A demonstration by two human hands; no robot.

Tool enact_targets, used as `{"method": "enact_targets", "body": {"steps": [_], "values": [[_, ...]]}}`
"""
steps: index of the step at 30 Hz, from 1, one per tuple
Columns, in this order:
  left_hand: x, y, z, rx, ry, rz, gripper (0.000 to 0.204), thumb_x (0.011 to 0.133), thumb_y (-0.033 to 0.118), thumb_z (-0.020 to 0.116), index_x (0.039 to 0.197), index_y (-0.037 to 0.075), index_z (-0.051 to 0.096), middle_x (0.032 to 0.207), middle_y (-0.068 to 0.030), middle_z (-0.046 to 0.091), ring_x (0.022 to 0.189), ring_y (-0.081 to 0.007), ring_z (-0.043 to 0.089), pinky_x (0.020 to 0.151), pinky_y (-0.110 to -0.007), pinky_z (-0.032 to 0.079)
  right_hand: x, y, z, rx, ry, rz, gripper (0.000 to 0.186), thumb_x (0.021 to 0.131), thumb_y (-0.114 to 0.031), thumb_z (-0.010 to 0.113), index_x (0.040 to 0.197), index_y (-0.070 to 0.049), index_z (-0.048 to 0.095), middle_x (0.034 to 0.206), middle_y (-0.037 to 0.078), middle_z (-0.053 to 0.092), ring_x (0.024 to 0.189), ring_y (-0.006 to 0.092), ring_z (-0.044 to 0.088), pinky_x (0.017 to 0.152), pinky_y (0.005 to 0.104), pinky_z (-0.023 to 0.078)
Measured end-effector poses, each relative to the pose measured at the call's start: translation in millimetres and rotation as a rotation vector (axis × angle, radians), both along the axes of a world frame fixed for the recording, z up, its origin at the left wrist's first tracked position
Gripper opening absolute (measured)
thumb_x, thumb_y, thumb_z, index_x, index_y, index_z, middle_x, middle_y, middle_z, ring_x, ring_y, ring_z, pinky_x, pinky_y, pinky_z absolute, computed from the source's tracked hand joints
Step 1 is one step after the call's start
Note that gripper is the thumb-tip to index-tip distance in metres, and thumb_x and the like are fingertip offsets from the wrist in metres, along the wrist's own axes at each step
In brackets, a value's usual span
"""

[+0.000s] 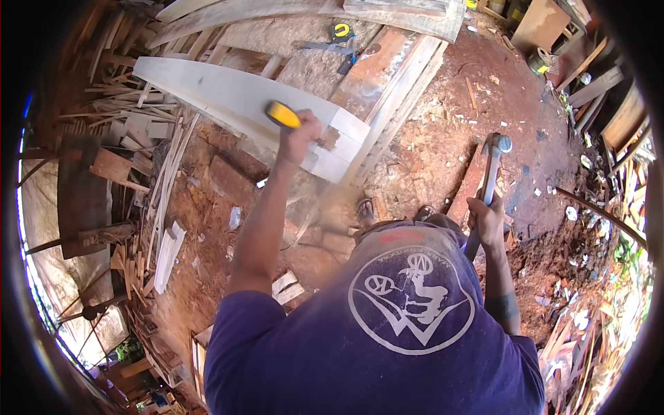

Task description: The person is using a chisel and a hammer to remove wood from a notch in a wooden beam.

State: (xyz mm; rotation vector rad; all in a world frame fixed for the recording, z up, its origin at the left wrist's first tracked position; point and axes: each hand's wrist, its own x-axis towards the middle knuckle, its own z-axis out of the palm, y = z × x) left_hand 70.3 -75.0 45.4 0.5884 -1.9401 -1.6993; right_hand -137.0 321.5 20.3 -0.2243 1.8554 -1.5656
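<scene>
My left hand [301, 138] is closed around a chisel; its yellow and black handle [283, 115] sticks out above the fist. The fist is over a long pale board [242, 88], near its right end, beside a rough brown cut-out [332, 139] with lines marked around it. Whether the blade touches the wood cannot be made out. On the right, my right hand [488, 220] grips a hammer [492, 173] by its handle, head up, well apart from the board.
Past the board, a yellow and black tape measure [341, 31] and a blue try square [347, 57] lie on planks. Scrap wood [131, 138] is heaped at the left. A can [539, 61] stands at the far right. Chips litter the reddish dirt floor [422, 131].
</scene>
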Motion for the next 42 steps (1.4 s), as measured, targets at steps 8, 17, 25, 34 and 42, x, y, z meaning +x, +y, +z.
{"method": "enact_targets", "body": {"steps": [8, 17, 25, 34, 42], "values": [[10, -9, 16, 0.550, 0.399, -0.084, 0.027, 0.089, 0.011, 0.048, 0.066, 0.013, 0.034, 0.054, 0.0014, 0.029, 0.051, -0.0121, 0.024, 0.056, -0.033, 0.027, -14, -20, 11, -0.058, 0.009, 0.050, 0.014, 0.087, -0.007, 0.063, 0.080, -0.005, 0.052, 0.055, 0.001, 0.052, 0.040, 0.0096, 0.047, 0.036, 0.0264, 0.036], [-10, -12, -7, 0.283, 0.251, -0.039, 0.026, 0.086, 0.001, 0.053, 0.067, 0.010, 0.038, 0.060, 0.0023, 0.040, 0.057, -0.0083, 0.036, 0.056, -0.028, 0.031, -13, -72, 57, 0.036, 0.178, 0.255, 0.019, 0.089, -0.013, 0.068, 0.083, -0.004, 0.052, 0.059, 0.000, 0.051, 0.049, 0.0089, 0.049, 0.044, 0.0284, 0.037], [-18, -2, -15, 0.037, 0.189, 0.065, 0.015, 0.081, 0.004, 0.062, 0.068, 0.006, 0.054, 0.064, 0.0023, 0.051, 0.061, -0.0079, 0.048, 0.059, -0.027, 0.039, -9, -85, 65, 0.198, 0.306, 0.391, 0.029, 0.086, -0.023, 0.069, 0.089, 0.002, 0.057, 0.064, 0.006, 0.054, 0.056, 0.0154, 0.052, 0.053, 0.0366, 0.041], [-13, -6, 6, -0.242, -0.069, -0.123, 0.025, 0.095, 0.013, 0.064, 0.075, 0.005, 0.053, 0.070, 0.0035, 0.049, 0.068, -0.0062, 0.044, 0.063, -0.026, 0.039, -5, -99, 75, 0.351, 0.483, 0.485, 0.033, 0.085, -0.026, 0.069, 0.092, 0.005, 0.059, 0.071, 0.017, 0.060, 0.065, 0.0240, 0.059, 0.064, 0.0416, 0.046], [-19, 6, -28, 0.041, 0.003, 0.112, 0.034, 0.096, 0.017, 0.068, 0.070, 0.008, 0.048, 0.068, 0.0053, 0.045, 0.066, -0.0054, 0.042, 0.063, -0.023, 0.037, -8, -118, 93, 0.284, 0.776, 0.552, 0.027, 0.086, -0.019, 0.068, 0.099, 0.003, 0.058, 0.076, 0.026, 0.066, 0.072, 0.0402, 0.068, 0.067, 0.0488, 0.051]]}}
